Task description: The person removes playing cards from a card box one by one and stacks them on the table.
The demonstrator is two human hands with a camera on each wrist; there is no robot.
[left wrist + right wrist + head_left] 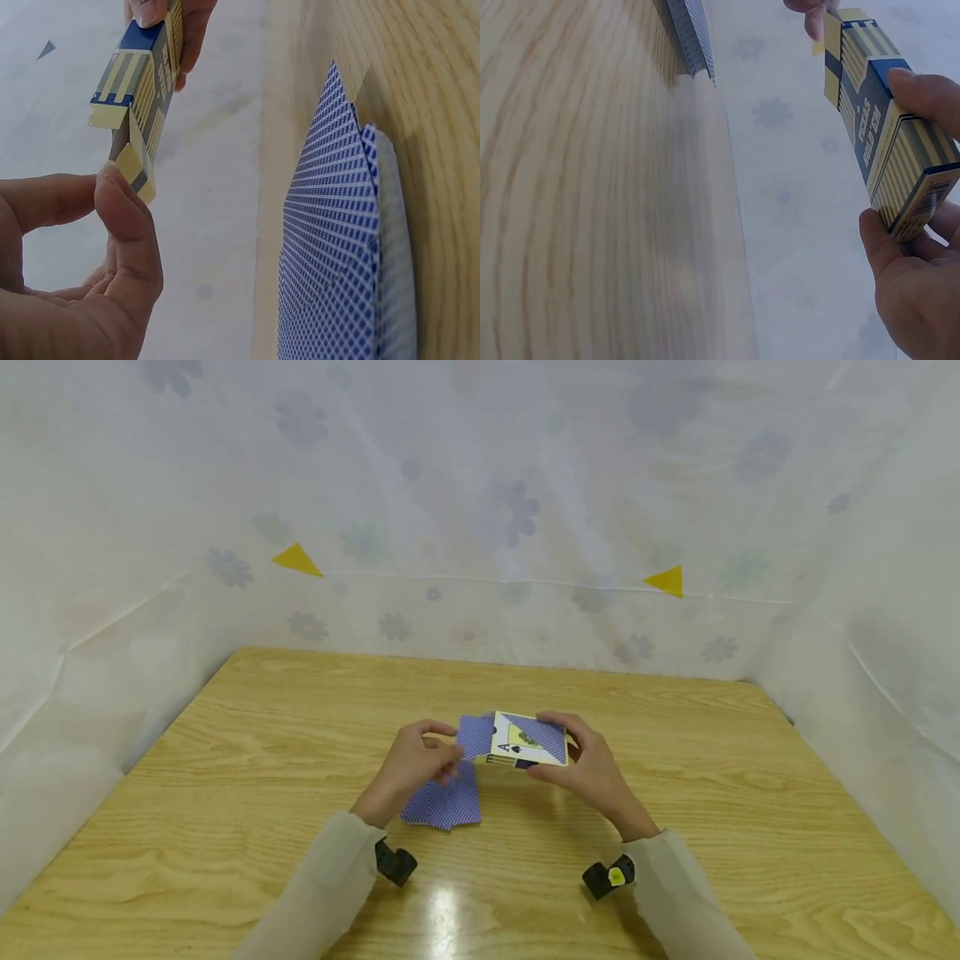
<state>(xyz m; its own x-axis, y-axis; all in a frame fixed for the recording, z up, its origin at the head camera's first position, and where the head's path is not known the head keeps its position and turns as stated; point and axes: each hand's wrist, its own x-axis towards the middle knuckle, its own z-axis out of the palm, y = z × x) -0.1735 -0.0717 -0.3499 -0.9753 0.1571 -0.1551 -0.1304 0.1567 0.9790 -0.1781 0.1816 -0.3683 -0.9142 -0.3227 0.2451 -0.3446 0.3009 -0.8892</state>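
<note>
My right hand [592, 768] grips a playing card box [532, 739] by its right end, thumb along the near side, and holds it above the table. An ace of spades is printed on the box's top face; "Texas Hold'em" shows on its side in the right wrist view. The left end is open, with side flaps [135, 165] spread outward. A blue-patterned card [474, 737] sticks out of this end. My left hand [416, 760] pinches the card's outer edge between thumb and forefinger. Below lies a loose stack of blue-backed playing cards [448, 800], partly covered by the left hand.
The wooden table [225, 810] spreads out on all sides of the hands. White flowered sheeting [465, 510] stands along its back and sides, with two yellow triangles [298, 560] on the back sheet. A dark wrist camera [395, 862] sits at the left cuff.
</note>
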